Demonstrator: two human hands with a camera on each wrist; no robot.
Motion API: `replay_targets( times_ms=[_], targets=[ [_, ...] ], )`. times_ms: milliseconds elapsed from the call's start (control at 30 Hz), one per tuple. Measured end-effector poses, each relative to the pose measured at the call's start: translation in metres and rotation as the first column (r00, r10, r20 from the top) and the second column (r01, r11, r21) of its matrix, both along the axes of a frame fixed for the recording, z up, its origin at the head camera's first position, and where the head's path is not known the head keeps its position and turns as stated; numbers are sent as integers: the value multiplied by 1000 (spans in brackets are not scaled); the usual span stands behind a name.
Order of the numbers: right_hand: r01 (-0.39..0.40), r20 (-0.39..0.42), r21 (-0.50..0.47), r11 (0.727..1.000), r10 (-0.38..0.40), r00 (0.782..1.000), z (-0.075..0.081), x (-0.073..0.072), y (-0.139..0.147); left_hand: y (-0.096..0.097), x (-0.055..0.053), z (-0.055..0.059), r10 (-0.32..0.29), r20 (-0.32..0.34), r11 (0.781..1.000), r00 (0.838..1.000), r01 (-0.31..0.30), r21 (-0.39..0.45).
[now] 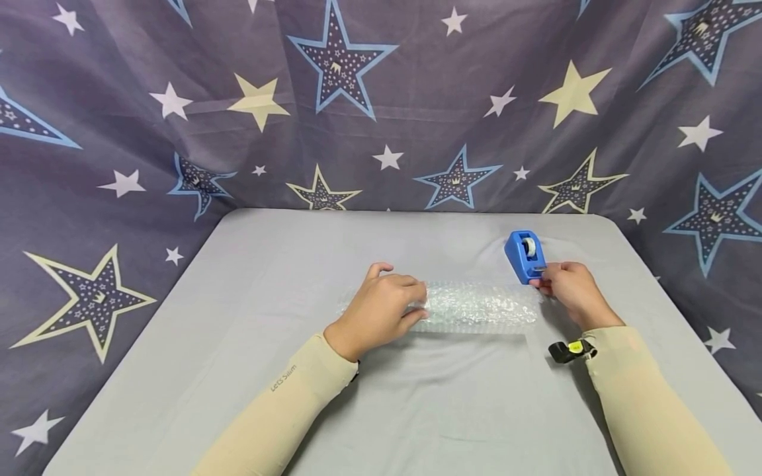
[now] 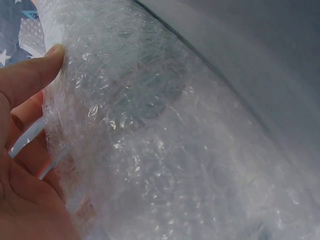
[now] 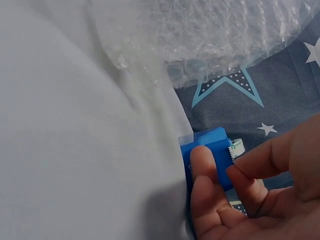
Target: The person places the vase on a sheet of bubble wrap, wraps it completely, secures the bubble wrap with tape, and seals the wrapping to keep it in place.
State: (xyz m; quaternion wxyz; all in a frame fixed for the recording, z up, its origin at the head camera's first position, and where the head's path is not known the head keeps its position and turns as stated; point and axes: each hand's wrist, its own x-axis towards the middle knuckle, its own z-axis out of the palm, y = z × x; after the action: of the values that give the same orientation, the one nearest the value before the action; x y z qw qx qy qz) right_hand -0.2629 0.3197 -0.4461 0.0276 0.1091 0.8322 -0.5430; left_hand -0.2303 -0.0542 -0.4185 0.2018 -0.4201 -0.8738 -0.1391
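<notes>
A roll of clear bubble wrap (image 1: 476, 305) lies across the table, with something pale green showing faintly through its layers in the left wrist view. My left hand (image 1: 383, 307) grips the roll near its left end, thumb (image 2: 54, 57) on the near side and fingers curled over. At the roll's right end, my right hand (image 1: 571, 291) is at the front of a blue tape dispenser (image 1: 524, 254). Thumb and index finger pinch at the tape end (image 3: 237, 148) by the toothed cutter, while the other fingers touch the dispenser's body. The exact contact on the tape is partly hidden.
A grey cloth (image 1: 286, 258) with some wrinkles covers the table. Behind and to both sides hangs a dark curtain (image 1: 411, 86) printed with stars. A black strap mount (image 1: 568, 350) sticks out from the right wrist.
</notes>
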Motion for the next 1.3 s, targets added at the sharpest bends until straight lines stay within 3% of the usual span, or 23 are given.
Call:
replay_targets(
  times_ms=[833, 1100, 1300],
  targets=[
    [53, -17, 80, 995, -52, 998, -9, 0, -2, 0, 0, -1, 10, -10, 1000, 1000, -10, -5],
    [35, -14, 161, 986, -33, 999, -13, -1, -1, -2, -1, -2, 8, -16, 1000, 1000, -8, 0],
    [32, -2, 302, 953, -33, 999, 4, 7, 1, -1, -1, -1, -9, -15, 1000, 1000, 9, 3]
  ],
)
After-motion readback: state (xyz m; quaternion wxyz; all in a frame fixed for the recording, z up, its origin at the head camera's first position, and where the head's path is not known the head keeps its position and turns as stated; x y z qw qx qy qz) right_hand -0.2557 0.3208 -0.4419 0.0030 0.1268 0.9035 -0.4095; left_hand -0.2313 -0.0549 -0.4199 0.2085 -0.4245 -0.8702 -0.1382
